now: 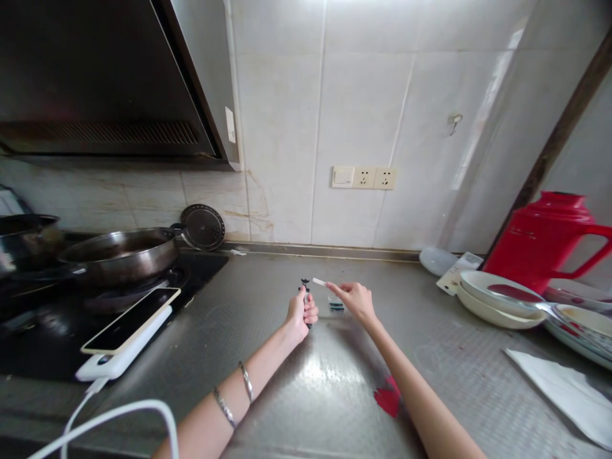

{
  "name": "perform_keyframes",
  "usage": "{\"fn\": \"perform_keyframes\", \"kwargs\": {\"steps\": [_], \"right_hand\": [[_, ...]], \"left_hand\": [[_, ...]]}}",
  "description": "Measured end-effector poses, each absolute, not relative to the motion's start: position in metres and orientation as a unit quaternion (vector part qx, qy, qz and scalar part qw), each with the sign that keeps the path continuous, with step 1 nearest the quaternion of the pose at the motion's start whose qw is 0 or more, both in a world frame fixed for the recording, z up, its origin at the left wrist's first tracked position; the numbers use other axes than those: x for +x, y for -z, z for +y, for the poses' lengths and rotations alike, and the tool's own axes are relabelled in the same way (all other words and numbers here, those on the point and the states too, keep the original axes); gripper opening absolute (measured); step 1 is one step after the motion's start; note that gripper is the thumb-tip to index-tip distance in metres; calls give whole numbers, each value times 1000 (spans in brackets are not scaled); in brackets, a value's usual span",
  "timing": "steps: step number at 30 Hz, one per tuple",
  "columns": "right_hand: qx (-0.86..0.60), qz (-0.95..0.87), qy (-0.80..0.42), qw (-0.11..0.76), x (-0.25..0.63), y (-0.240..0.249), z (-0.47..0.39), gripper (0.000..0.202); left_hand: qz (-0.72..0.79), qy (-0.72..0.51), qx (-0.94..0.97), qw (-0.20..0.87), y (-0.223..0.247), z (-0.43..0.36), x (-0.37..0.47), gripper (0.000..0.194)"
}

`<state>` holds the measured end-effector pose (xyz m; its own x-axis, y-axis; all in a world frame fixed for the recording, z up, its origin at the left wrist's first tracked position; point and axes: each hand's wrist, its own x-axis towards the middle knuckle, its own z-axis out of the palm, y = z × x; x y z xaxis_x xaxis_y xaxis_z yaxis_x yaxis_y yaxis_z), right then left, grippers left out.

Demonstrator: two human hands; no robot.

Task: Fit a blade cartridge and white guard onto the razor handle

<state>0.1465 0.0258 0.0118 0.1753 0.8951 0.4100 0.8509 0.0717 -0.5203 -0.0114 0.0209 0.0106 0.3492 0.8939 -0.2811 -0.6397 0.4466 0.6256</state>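
Observation:
My left hand [302, 313] is closed around the grey and black handle of a small upright tool [305, 282]. Its dark, forked head sticks up above my thumb and looks like that of a razor; the kind is too small to be sure of. My right hand [354, 299] pinches a short, flat white strip [319, 282] between thumb and fingertips. The strip's free end points left, close beside the tool's head; whether they touch I cannot tell. Under my right hand, a small clear pack with dark pieces [336, 306] lies on the metal counter [268, 280], partly covered by the fingers.
A phone [131, 320] rests on a white power bank [125, 350], whose cable [143, 405] loops near my left forearm. Pans [119, 248] stand on the stove at left. Stacked dishes [497, 309], a red thermos [540, 236] and white paper [564, 389] are at right.

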Motion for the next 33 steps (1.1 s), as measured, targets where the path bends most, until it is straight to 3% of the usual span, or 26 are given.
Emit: {"fn": "perform_keyframes", "kwargs": {"steps": [9,27,33], "right_hand": [[-644,-657,-17,392,137,-16,23,62],[-659,-644,-29,387,159,-4,26,67],[-635,-634,-26,440,153,-8,23,65]], "left_hand": [[367,-435,226,790,-10,15,-4,41],[349,-490,283,747,-15,8,-5,40],[364,-471,296,747,-14,7,-3,41]]}}
